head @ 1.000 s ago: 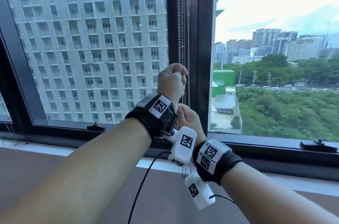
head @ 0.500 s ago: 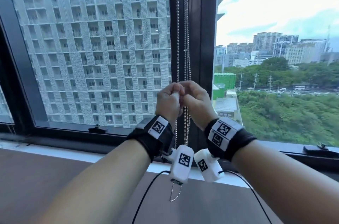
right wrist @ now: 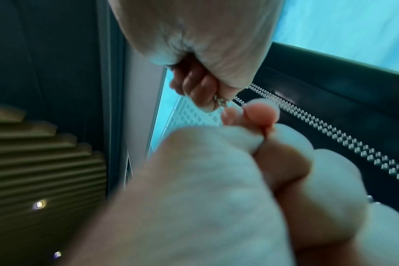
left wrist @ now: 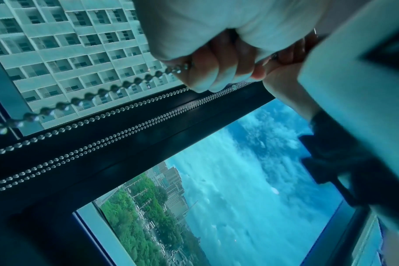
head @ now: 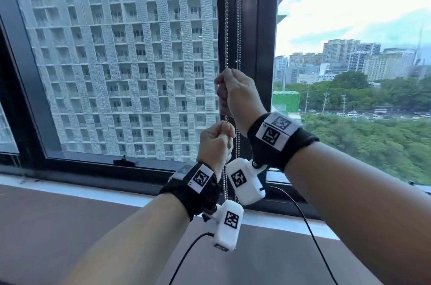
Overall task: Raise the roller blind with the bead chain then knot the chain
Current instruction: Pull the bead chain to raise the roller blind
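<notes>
Daylight filled the big window behind the work, and a pale sill [head: 77,191] ran along its foot. Nearest the camera, two forearms reached forward, each with a black wrist strap carrying a white camera pod. The left hand [head: 215,141] sat lower, fingers curled into a fist round one strand of the bead chain [head: 225,35]; the left wrist view showed the beads running out taut from between its curled fingers [left wrist: 211,73]. Just above it, the right hand [head: 238,95] was also closed tight, gripping the same strand higher up. A slack loop of chain hung down between the wrists to about sill level. Beyond the hands, several strands rose straight up in front of the dark window frame [head: 256,28] and left the picture at the top. Farther off stood a white tower block, with trees and a skyline to the right.

No blind fabric showed over the glass, so the raising looked finished or nearly so, though the roller itself was out of view. The step in hand seemed to be the hand-over-hand pull or the start of the knot. Next would come gathering the slack loop, crossing it over the strands and drawing it snug without letting the chain slip back.
</notes>
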Demonstrator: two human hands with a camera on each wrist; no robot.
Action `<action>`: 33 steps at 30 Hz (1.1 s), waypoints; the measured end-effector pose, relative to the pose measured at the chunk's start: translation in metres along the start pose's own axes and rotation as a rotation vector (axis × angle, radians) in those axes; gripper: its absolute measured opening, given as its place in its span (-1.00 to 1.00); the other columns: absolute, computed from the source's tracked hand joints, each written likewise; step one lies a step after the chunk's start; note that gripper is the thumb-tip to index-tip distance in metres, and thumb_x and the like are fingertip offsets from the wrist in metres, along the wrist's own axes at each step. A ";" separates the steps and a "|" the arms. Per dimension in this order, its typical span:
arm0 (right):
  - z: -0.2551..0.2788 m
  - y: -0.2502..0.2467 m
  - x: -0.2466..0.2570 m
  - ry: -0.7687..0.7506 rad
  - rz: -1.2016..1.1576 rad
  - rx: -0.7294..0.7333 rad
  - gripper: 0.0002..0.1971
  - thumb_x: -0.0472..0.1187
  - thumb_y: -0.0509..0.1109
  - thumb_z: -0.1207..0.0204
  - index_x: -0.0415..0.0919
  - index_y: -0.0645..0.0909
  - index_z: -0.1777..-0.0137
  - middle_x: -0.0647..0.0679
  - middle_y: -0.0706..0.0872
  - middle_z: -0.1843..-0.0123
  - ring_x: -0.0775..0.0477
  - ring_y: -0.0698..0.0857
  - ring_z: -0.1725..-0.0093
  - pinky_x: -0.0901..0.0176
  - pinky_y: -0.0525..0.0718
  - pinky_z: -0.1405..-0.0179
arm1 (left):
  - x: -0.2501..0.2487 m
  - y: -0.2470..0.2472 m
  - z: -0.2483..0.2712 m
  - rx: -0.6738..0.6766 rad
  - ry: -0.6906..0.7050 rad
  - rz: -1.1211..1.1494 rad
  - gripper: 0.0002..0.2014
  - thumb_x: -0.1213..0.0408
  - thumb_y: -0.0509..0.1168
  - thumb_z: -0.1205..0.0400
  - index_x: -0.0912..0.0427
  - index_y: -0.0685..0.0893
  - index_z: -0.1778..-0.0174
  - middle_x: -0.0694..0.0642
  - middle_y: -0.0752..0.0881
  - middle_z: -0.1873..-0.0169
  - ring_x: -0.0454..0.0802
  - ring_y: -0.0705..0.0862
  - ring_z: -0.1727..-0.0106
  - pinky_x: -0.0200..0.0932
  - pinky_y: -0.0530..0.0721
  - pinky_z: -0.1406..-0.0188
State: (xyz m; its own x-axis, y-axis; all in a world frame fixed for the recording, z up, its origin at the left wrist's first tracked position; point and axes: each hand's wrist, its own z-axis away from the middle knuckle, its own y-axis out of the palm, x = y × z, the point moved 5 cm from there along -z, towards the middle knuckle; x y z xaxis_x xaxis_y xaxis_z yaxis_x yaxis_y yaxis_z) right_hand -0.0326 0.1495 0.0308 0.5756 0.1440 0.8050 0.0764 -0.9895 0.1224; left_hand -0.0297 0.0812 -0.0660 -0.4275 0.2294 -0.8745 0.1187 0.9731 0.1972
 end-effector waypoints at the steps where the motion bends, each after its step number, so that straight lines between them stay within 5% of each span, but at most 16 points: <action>1: 0.000 0.000 -0.002 -0.011 0.002 -0.010 -0.67 -0.17 0.08 -0.78 -0.20 0.47 0.23 0.09 0.39 0.58 0.11 0.27 0.65 0.32 0.25 0.70 | 0.001 0.001 0.002 0.006 -0.006 0.001 -0.58 0.48 0.04 -0.70 0.13 0.47 0.49 -0.03 0.35 0.67 -0.18 0.18 0.68 -0.24 0.02 0.66; 7: 0.013 -0.005 -0.019 -0.054 0.084 -0.034 -0.68 -0.19 0.12 -0.75 -0.16 0.42 0.27 0.02 0.30 0.53 0.10 0.23 0.64 0.33 0.20 0.70 | 0.013 0.000 0.015 0.034 -0.045 -0.035 -0.58 0.61 0.01 -0.63 0.15 0.47 0.48 0.00 0.36 0.66 -0.18 0.21 0.68 -0.27 0.08 0.68; 11: 0.019 -0.008 -0.028 -0.065 0.113 -0.049 -0.69 -0.20 0.12 -0.75 -0.16 0.41 0.28 0.11 0.32 0.58 0.14 0.24 0.65 0.34 0.22 0.70 | 0.019 -0.002 0.021 0.074 -0.096 -0.063 -0.61 0.49 0.08 -0.70 0.13 0.48 0.46 -0.01 0.36 0.68 -0.17 0.19 0.69 -0.31 0.10 0.72; 14: 0.019 -0.010 -0.033 -0.076 0.124 -0.057 -0.68 -0.20 0.13 -0.74 -0.15 0.42 0.30 0.18 0.33 0.60 0.16 0.25 0.64 0.30 0.25 0.65 | 0.016 -0.005 0.019 0.100 -0.116 -0.066 -0.67 0.38 0.10 -0.74 0.21 0.52 0.38 0.03 0.52 0.67 -0.12 0.36 0.68 -0.29 0.24 0.67; 19: 0.021 -0.019 -0.042 -0.091 0.193 -0.062 -0.66 -0.18 0.14 -0.73 -0.10 0.44 0.33 0.13 0.33 0.57 0.11 0.27 0.60 0.19 0.27 0.59 | 0.001 -0.015 0.001 0.049 -0.099 -0.059 -0.66 0.21 0.08 -0.75 0.23 0.69 0.19 0.10 0.74 0.41 0.03 0.71 0.32 0.00 0.71 0.24; 23: 0.024 -0.026 -0.058 -0.077 0.177 -0.051 -0.71 -0.18 0.15 -0.70 -0.24 0.50 0.26 -0.03 0.61 0.44 0.11 0.55 0.53 0.25 0.52 0.57 | -0.028 -0.010 -0.012 0.033 -0.046 -0.029 -0.56 0.09 0.00 -0.76 0.27 0.72 0.03 0.21 0.71 0.27 0.19 0.68 0.12 0.22 0.68 -0.10; 26: 0.029 -0.028 -0.071 -0.096 0.211 -0.055 -0.74 -0.15 0.14 -0.68 -0.17 0.56 0.20 0.21 0.57 0.51 0.22 0.47 0.57 0.34 0.44 0.58 | -0.052 -0.001 -0.020 0.040 -0.024 0.027 -0.54 0.07 -0.02 -0.77 0.32 0.70 -0.04 0.30 0.76 0.14 0.22 0.70 0.04 0.17 0.65 -0.18; 30: 0.043 -0.032 -0.087 -0.068 0.203 -0.063 -0.67 -0.18 0.14 -0.67 0.00 0.40 0.37 0.21 0.31 0.54 0.16 0.23 0.57 0.24 0.23 0.61 | -0.072 0.015 -0.033 0.085 0.016 0.037 -0.35 -0.15 -0.10 -0.72 0.34 0.69 -0.09 0.30 0.81 0.07 0.18 0.77 0.03 0.00 0.69 -0.04; 33: 0.053 -0.037 -0.096 -0.069 0.211 -0.072 -0.62 -0.26 0.14 -0.68 0.03 0.39 0.40 0.17 0.32 0.51 0.10 0.25 0.50 0.15 0.23 0.51 | -0.077 0.027 -0.037 0.105 -0.001 0.086 -0.40 -0.13 -0.08 -0.73 0.33 0.67 -0.04 0.22 0.74 0.31 0.05 0.71 0.35 -0.14 0.64 0.29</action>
State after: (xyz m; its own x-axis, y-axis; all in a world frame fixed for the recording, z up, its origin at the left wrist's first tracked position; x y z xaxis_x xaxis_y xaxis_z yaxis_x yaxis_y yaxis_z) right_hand -0.0479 0.1717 -0.0817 0.6274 -0.0693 0.7756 -0.1086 -0.9941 -0.0009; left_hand -0.0269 0.0908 0.0230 -0.4112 0.3115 -0.8567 0.2482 0.9426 0.2236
